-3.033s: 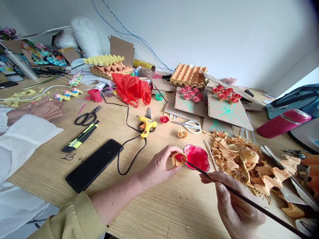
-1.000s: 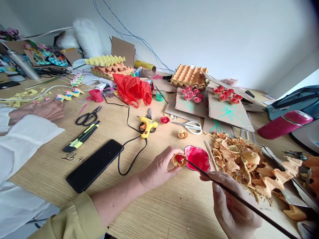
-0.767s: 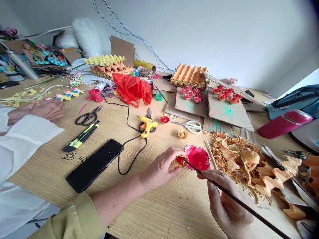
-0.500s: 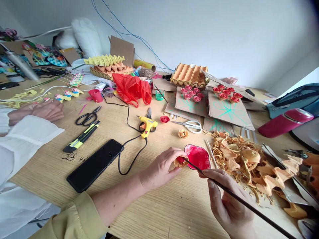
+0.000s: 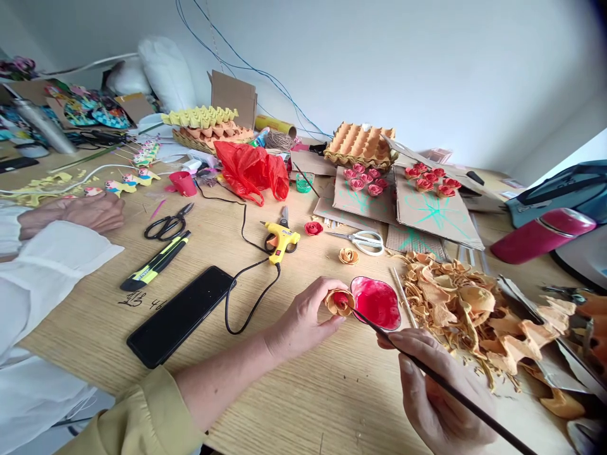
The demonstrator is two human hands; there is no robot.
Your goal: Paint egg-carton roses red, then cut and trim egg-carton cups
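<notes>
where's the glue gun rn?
Head view: the yellow glue gun lies mid-table, between the black-handled scissors on its left and the white-handled scissors on its right, beyond the left hand holding the paper rose.

Wooden table (image 5: 308, 404): phone (image 5: 180, 316), scissors (image 5: 168, 222), glue gun (image 5: 281, 239)

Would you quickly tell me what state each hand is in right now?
The left hand is closed on the paper rose.
The right hand is closed on the paintbrush.
</notes>
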